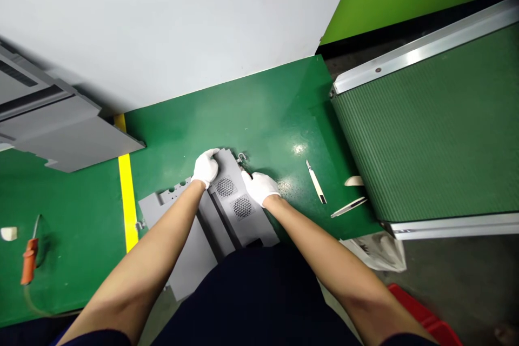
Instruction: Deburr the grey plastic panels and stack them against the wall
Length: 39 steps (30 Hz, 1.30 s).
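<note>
My left grip (206,168) is closed over the grey panel's (253,227) top end and my right grip (260,188) clasps its edge by the vents, the panel lying under both on the green table (259,119), a metal hook (242,158) loose just beyond.

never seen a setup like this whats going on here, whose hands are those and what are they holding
This picture comes from a camera worn on a person's head, looking forward and down. You see that person's own left hand and right hand, in white gloves, both holding a grey panel with two round mesh vents. It lies on a green surface with a yellow stripe. A craft knife lies nearby, and a green conveyor belt runs along the right.
</note>
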Available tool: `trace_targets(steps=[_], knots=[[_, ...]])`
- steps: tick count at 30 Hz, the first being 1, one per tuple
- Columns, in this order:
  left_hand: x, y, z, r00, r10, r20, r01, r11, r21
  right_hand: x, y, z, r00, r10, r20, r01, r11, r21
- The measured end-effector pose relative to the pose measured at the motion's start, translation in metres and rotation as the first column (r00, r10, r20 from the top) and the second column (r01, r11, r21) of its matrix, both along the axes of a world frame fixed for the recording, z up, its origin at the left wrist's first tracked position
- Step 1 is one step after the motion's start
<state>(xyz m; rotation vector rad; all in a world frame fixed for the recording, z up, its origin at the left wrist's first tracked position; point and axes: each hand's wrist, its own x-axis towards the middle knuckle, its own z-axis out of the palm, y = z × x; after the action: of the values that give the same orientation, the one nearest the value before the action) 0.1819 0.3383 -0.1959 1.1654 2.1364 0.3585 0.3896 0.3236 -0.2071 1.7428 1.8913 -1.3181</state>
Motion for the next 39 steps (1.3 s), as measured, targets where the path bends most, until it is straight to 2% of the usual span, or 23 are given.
trace_targets(steps=[7,10,14,17,20,23,25,27,29,31,32,36,39], knots=[[-0.003,-0.002,-0.004,1.0,-0.03,-0.001,0.03,0.999,0.01,-0.008,0.012,-0.002,0.999,0.052,-0.011,-0.051,0.998,0.03],[-0.009,0.002,-0.005,0.996,-0.09,-0.024,0.09,0.996,-0.009,-0.011,0.013,-0.002,0.997,0.075,-0.016,-0.075,0.997,0.024],[-0.028,0.021,-0.004,0.975,-0.222,-0.032,0.219,0.973,-0.072,-0.014,0.011,-0.002,0.997,0.08,-0.021,-0.08,0.996,0.029],[-0.04,0.046,-0.001,0.942,-0.335,-0.03,0.325,0.93,-0.172,-0.015,0.011,-0.004,0.997,0.072,-0.021,-0.071,0.997,0.036],[-0.036,0.07,0.003,0.869,-0.485,-0.099,0.461,0.866,-0.195,-0.015,0.011,-0.008,0.997,0.069,-0.025,-0.067,0.997,0.047],[-0.011,0.089,0.006,0.783,-0.612,-0.114,0.609,0.791,-0.062,-0.015,0.01,-0.011,0.997,0.074,-0.031,-0.072,0.996,0.062],[0.01,0.098,0.003,0.678,-0.735,-0.03,0.733,0.678,-0.051,-0.015,0.01,-0.011,0.997,0.072,-0.025,-0.07,0.994,0.08],[0.029,0.105,-0.001,0.549,-0.833,0.068,0.831,0.535,-0.153,-0.015,0.009,-0.011,0.998,0.068,-0.012,-0.067,0.992,0.104],[0.041,0.108,-0.006,0.49,-0.863,0.122,0.851,0.443,-0.282,-0.016,0.009,-0.011,0.997,0.072,-0.004,-0.071,0.99,0.12],[0.044,0.106,-0.008,0.495,-0.864,0.097,0.835,0.441,-0.329,-0.016,0.009,-0.012,0.997,0.081,-0.006,-0.08,0.99,0.118],[0.043,0.103,-0.008,0.496,-0.865,0.075,0.839,0.454,-0.299,-0.016,0.01,-0.012,0.996,0.087,-0.011,-0.085,0.99,0.111],[0.024,0.081,-0.002,0.478,-0.876,0.072,0.878,0.478,-0.018,-0.013,0.013,-0.013,0.993,0.108,-0.047,-0.104,0.992,0.071],[0.015,0.074,-0.003,0.509,-0.855,0.099,0.858,0.513,0.021,-0.014,0.014,-0.011,0.993,0.104,-0.049,-0.101,0.993,0.063]])
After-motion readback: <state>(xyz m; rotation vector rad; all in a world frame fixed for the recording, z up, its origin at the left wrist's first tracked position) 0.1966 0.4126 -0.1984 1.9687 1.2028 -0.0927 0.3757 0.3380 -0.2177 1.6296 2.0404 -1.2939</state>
